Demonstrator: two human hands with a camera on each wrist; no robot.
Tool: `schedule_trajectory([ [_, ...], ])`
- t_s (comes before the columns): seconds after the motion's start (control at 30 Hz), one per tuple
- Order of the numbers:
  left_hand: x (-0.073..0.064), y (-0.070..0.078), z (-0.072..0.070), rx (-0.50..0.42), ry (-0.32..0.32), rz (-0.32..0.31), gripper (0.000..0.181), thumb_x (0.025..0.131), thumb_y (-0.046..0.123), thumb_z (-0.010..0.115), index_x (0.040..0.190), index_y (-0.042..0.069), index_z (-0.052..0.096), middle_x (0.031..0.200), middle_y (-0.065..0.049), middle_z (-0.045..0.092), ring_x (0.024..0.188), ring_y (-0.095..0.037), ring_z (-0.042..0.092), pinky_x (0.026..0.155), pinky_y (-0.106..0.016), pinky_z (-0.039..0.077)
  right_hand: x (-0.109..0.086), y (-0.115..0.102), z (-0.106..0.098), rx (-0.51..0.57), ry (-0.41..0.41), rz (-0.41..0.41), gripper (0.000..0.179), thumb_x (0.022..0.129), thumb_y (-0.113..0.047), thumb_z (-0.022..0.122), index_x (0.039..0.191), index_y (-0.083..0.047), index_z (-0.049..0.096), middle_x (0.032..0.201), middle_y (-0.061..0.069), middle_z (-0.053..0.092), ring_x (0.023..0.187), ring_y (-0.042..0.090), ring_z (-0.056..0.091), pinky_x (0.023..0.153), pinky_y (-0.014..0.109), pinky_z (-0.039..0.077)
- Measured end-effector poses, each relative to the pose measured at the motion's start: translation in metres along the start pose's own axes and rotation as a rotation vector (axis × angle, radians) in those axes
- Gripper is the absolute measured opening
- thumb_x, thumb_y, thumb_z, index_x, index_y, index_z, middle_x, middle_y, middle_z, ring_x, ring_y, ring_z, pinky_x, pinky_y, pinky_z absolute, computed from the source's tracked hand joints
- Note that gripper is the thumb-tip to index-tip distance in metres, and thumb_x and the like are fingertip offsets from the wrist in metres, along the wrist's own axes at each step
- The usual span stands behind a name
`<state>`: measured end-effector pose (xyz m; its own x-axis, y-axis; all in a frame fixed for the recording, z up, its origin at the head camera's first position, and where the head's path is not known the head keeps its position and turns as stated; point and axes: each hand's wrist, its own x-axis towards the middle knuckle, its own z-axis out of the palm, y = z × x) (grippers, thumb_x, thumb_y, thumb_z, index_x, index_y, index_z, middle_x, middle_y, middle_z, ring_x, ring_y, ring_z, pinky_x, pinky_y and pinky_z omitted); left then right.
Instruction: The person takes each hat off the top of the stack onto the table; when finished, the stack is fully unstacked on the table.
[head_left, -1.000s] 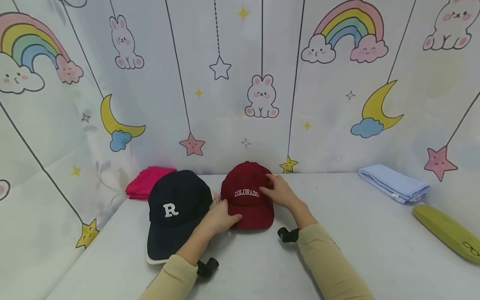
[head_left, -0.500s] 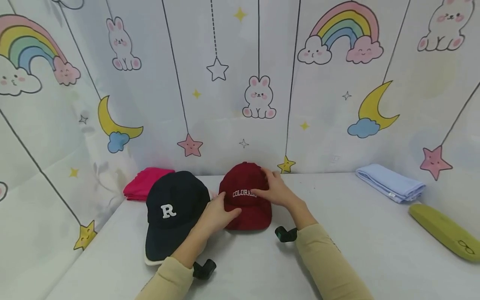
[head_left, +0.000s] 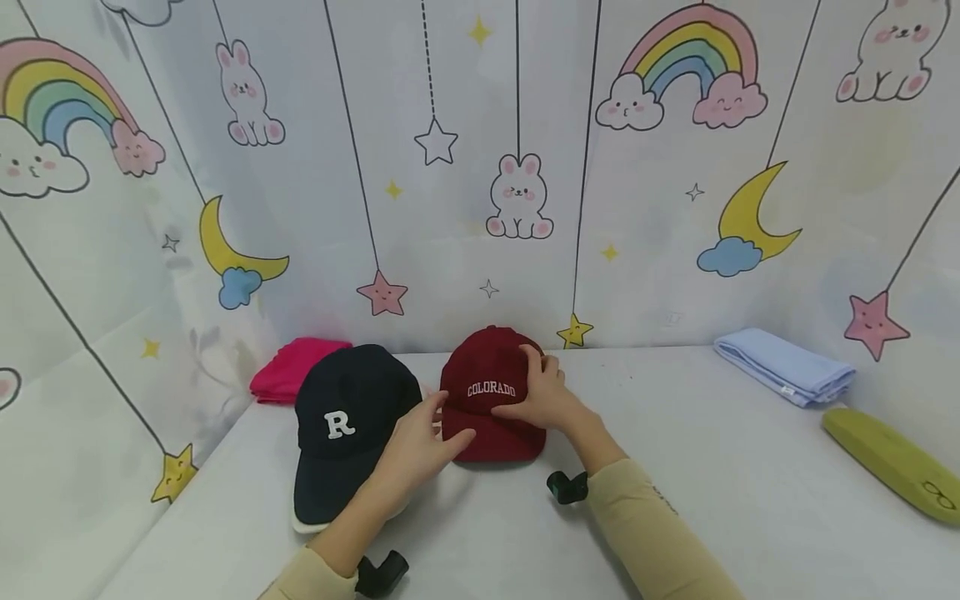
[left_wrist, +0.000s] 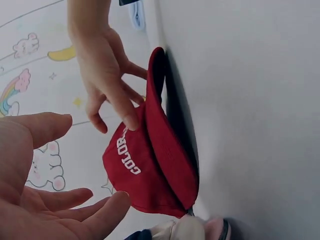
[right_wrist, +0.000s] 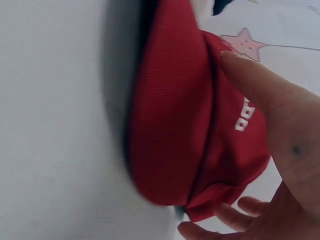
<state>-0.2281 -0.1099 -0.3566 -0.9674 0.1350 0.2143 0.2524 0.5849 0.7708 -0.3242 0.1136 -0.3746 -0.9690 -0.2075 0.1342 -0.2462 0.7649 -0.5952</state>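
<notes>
A red baseball cap (head_left: 491, 375) lettered COLORADO rests on the white table with its brim facing me. My left hand (head_left: 412, 437) is at the cap's left side, thumb and fingers spread apart. In the left wrist view those fingers (left_wrist: 107, 215) overlap the cap's crown. On the other side, my right hand (head_left: 551, 392) has its fingers spread loosely by the crown and its thumb in front of the lettering. The right wrist view shows this thumb (right_wrist: 255, 82) over the crown, with the other fingertips beside the cap's edge. Both palms hold nothing.
Left of the red cap sits a navy cap (head_left: 356, 433) with a white R. Behind it lies a folded pink cloth (head_left: 296, 367). A folded light blue cloth (head_left: 783, 367) and a green glasses case (head_left: 892, 462) lie at the right. A patterned curtain (head_left: 465, 250) hangs behind.
My left hand has drawn back a little, down and to the left, away from the red cap. My right hand has come slightly lower. The caps stay in place.
</notes>
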Motion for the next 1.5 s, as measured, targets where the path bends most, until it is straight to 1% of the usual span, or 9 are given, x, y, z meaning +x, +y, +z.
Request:
schedule_trajectory([
  [0.2,-0.013,0.001,-0.012,-0.022,0.074,0.076,0.062,0.088,0.022,0.08,0.14,0.003,0.055,0.129,-0.014,0.062,0.112,-0.033,0.064,0.091,-0.046,0.055,0.0,0.001,0.009,-0.019,0.02,0.026,0.111,0.075,-0.047,0.087,0.154,-0.017,0.015,0.142,0.031,0.03,0.129,0.049,0.037,0.09,0.062,0.05],
  [0.33,-0.02,-0.002,-0.024,-0.02,0.124,0.127,0.059,0.087,0.02,0.08,0.138,0.004,0.057,0.124,-0.011,0.064,0.109,-0.026,0.064,0.092,-0.041,0.054,0.002,0.002,0.013,-0.023,0.041,0.034,0.112,0.074,-0.048,0.087,0.154,-0.017,0.015,0.141,0.029,0.032,0.128,0.047,0.039,0.09,0.06,0.051],
  [0.53,-0.024,-0.014,-0.042,-0.043,0.16,0.183,0.06,0.086,0.014,0.082,0.138,0.001,0.055,0.133,-0.016,0.061,0.114,-0.028,0.062,0.095,-0.039,0.053,0.004,0.0,0.017,-0.017,0.051,0.015,0.113,0.074,-0.048,0.087,0.154,-0.016,0.014,0.142,0.028,0.033,0.127,0.044,0.042,0.091,0.06,0.051],
  [0.83,-0.029,-0.029,-0.058,-0.104,0.197,0.301,0.063,0.085,0.012,0.082,0.14,0.003,0.052,0.136,-0.016,0.058,0.117,-0.029,0.061,0.096,-0.04,0.052,0.008,-0.002,0.023,-0.023,0.067,0.01,0.111,0.076,-0.048,0.086,0.153,-0.015,0.014,0.143,0.029,0.032,0.127,0.046,0.041,0.092,0.061,0.05],
  [0.93,-0.029,-0.033,-0.063,-0.107,0.226,0.343,0.062,0.085,0.01,0.082,0.139,0.004,0.053,0.136,-0.016,0.058,0.117,-0.03,0.061,0.095,-0.035,0.052,0.01,-0.001,0.024,-0.027,0.075,0.011,0.11,0.076,-0.048,0.085,0.153,-0.016,0.014,0.142,0.029,0.032,0.127,0.046,0.041,0.092,0.061,0.05],
  [1.03,-0.029,-0.036,-0.068,-0.097,0.263,0.376,0.061,0.085,0.008,0.082,0.138,0.003,0.053,0.135,-0.015,0.059,0.115,-0.029,0.061,0.094,-0.026,0.051,0.013,-0.001,0.025,-0.028,0.083,0.011,0.109,0.076,-0.048,0.085,0.152,-0.015,0.015,0.142,0.028,0.033,0.127,0.045,0.041,0.093,0.061,0.05],
  [1.2,-0.03,-0.04,-0.074,-0.115,0.31,0.404,0.061,0.083,0.002,0.081,0.138,0.001,0.054,0.132,-0.016,0.06,0.112,-0.03,0.061,0.092,-0.017,0.048,0.016,-0.002,0.025,-0.016,0.097,0.007,0.108,0.077,-0.047,0.085,0.152,-0.014,0.016,0.141,0.028,0.033,0.127,0.047,0.041,0.094,0.06,0.049],
  [1.33,-0.031,-0.041,-0.078,-0.12,0.331,0.408,0.061,0.083,0.0,0.081,0.138,0.0,0.053,0.131,-0.017,0.06,0.11,-0.032,0.061,0.092,-0.015,0.048,0.019,-0.001,0.025,-0.013,0.108,0.012,0.107,0.077,-0.046,0.085,0.152,-0.014,0.016,0.141,0.029,0.032,0.128,0.048,0.04,0.095,0.061,0.049],
  [1.5,-0.032,-0.046,-0.081,-0.092,0.35,0.398,0.063,0.083,0.0,0.081,0.139,0.0,0.053,0.131,-0.018,0.06,0.109,-0.029,0.061,0.092,-0.013,0.047,0.023,0.0,0.025,-0.014,0.105,0.016,0.108,0.077,-0.047,0.085,0.153,-0.015,0.015,0.142,0.028,0.031,0.129,0.048,0.039,0.096,0.06,0.048],
])
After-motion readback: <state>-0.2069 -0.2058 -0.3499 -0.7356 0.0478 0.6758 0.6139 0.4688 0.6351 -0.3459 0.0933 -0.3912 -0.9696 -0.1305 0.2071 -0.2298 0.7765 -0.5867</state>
